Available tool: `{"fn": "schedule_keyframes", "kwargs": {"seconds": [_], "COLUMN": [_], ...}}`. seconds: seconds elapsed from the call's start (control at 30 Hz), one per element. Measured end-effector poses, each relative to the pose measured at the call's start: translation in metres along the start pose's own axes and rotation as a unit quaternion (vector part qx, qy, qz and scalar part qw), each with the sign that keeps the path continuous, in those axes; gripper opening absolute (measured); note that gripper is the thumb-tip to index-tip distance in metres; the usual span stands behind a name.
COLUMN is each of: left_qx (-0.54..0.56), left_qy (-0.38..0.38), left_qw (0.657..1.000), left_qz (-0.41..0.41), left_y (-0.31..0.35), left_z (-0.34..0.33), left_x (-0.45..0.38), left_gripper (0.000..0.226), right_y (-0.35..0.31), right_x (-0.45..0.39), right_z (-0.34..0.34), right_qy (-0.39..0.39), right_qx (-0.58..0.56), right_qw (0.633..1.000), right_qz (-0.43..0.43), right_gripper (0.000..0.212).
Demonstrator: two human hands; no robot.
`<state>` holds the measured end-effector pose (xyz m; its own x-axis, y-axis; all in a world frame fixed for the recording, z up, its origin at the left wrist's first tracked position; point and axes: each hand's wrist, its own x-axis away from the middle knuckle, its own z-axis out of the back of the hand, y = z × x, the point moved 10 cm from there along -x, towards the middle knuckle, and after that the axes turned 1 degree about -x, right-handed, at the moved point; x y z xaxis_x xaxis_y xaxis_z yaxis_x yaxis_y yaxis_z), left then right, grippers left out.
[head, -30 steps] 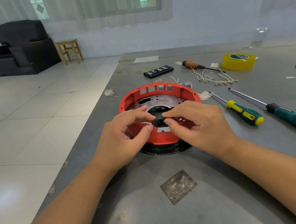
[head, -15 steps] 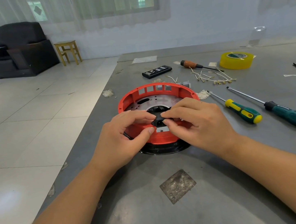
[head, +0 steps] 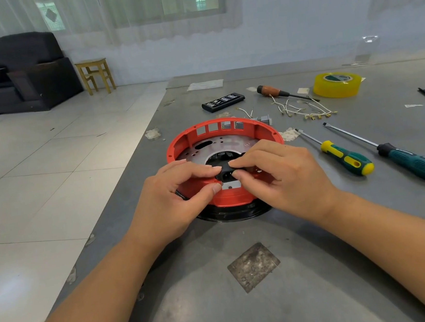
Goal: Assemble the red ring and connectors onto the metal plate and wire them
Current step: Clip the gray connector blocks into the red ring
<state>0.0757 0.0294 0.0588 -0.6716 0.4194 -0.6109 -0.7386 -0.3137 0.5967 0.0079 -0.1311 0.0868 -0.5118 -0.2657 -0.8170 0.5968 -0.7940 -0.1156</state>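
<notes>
At the near rim of the red ring (head: 222,129), both hands are pinched onto one small black connector (head: 226,172). Left hand (head: 176,200): thumb and forefinger closed on the connector's left end, other fingers curled, thumb tip touching the ring's near wall. Right hand (head: 283,175): thumb and forefinger closed on its right end, remaining fingers loosely bent over the ring. Connector sits at a cutout in the ring's near wall; can't tell if it's seated. Ring lies flat on the grey tabletop (head: 316,282), on top of a black disc, with the metal plate (head: 212,148) inside it. Right of the ring: yellow-green screwdriver (head: 340,156) and teal screwdriver (head: 400,157), side by side, apart from each other. Beyond the ring: loose white wires (head: 304,110) with crimp terminals, an orange-handled screwdriver (head: 275,91), yellow tape roll (head: 336,85), black bit case (head: 223,102). Print on the tape core and bit case is too small to read.
</notes>
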Motion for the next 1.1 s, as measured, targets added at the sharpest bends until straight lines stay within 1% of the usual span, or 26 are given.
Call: {"fn": "schedule_keyframes", "kwargs": {"seconds": [0.17,0.27,0.53,0.8,0.9,1.1], "left_qx": [-0.001,0.005,0.007,0.026,0.024,0.044], "left_qy": [0.008,-0.001,0.005,0.005,-0.003,-0.009], "left_qw": [1.000,1.000,1.000,0.999,0.998,0.996], "left_qz": [-0.005,-0.006,0.024,0.046,0.059,0.082], "left_y": [0.002,0.003,0.000,0.000,-0.004,-0.012], "left_z": [0.002,0.000,0.001,0.001,-0.001,-0.005], "left_x": [0.000,0.000,0.001,0.001,0.001,0.002], "left_gripper": [0.024,0.024,0.024,0.024,0.025,0.018], "right_y": [0.000,0.001,0.009,0.012,0.014,0.016], "right_x": [-0.001,-0.001,-0.002,-0.008,-0.008,-0.001], "right_z": [0.000,-0.002,-0.005,-0.005,-0.006,-0.008], "right_qy": [0.002,0.000,-0.036,-0.072,-0.070,-0.054], "right_qx": [-0.010,-0.012,-0.061,-0.072,-0.084,-0.103], "right_qw": [1.000,1.000,0.997,0.994,0.993,0.992], "right_qz": [-0.007,-0.012,-0.024,-0.027,-0.039,-0.052], "right_gripper": [0.007,0.007,0.010,0.011,0.010,0.008]}}
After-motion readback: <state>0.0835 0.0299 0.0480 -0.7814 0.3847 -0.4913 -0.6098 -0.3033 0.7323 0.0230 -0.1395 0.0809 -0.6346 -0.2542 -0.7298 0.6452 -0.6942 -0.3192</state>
